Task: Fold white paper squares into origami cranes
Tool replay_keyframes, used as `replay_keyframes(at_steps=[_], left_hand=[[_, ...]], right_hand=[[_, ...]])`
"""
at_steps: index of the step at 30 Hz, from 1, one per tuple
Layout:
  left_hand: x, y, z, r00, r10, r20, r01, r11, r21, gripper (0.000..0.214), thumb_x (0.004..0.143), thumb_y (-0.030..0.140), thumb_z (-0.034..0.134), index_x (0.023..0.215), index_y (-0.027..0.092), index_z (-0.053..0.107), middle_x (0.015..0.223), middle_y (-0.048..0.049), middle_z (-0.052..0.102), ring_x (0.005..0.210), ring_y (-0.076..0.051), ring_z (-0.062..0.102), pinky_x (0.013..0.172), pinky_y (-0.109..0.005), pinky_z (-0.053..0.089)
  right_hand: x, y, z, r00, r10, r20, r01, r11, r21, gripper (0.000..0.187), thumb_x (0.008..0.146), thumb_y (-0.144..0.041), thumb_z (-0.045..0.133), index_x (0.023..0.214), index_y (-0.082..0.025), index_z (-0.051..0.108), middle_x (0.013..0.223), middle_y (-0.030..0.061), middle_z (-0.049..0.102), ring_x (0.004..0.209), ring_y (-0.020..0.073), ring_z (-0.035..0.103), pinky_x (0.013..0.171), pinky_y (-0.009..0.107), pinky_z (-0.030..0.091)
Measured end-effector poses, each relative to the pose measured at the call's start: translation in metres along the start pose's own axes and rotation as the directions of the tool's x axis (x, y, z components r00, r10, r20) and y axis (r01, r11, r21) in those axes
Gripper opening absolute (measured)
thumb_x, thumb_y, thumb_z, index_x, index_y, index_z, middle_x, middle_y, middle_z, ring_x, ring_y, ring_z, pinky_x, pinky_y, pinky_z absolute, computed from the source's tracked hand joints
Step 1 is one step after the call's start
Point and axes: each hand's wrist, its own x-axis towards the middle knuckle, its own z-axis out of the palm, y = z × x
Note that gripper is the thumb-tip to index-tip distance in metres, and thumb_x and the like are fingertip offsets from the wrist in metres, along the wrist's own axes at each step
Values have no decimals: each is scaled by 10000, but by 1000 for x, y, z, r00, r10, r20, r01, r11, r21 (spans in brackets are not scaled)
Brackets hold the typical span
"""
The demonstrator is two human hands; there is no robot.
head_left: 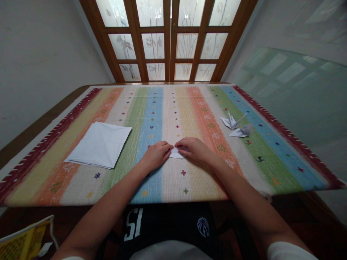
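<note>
A small folded piece of white paper [176, 154] lies on the striped tablecloth in front of me, between both hands. My left hand [157, 155] pinches its left upper edge with thumb and fingers. From the other side, my right hand [193, 148] grips the upper right part, fingers curled over it. The fingertips almost meet at the paper's top and cover part of it. Two folded paper cranes, one white [230, 121] and one greyish [241, 131], sit together to the right. A stack of white square paper sheets [100, 144] lies to the left.
A striped tablecloth [187, 187] covers the table, whose near edge is by my lap. Beyond the far edge stand wooden doors with glass panes [170, 43]. A yellow basket or bag [24, 242] is at the lower left, below the table.
</note>
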Motion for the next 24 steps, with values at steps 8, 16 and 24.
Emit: replay_keyframes(at_steps=[8,16,24], left_hand=[[-1,5,-2,1000,22,-10,-21,999,33,225,1037,203,577,1180,174,747,1126,-119,741,1066,-258,711,975,-409,592],[-1,9,-2,998,53,-23,-52,998,24,148,1009,252,627,1109,179,709,1148,-124,744,1070,-279,703,953,-426,583],[0,8,1,993,-50,-105,25,974,-225,68,965,265,648,934,205,645,861,-38,703,791,-204,652,773,-340,526]], right_hand=[[-2,-5,-2,998,-54,-12,53,998,-26,217,956,-122,706,1124,-228,794,1089,91,791,1007,243,731,921,391,566],[-5,-11,-2,996,-74,-41,72,996,-58,204,921,-110,698,1083,-225,742,1048,70,751,932,225,714,827,336,548],[-4,-3,-9,970,-116,-215,146,980,132,162,949,-237,732,1108,-237,699,1081,75,744,950,231,720,858,369,581]])
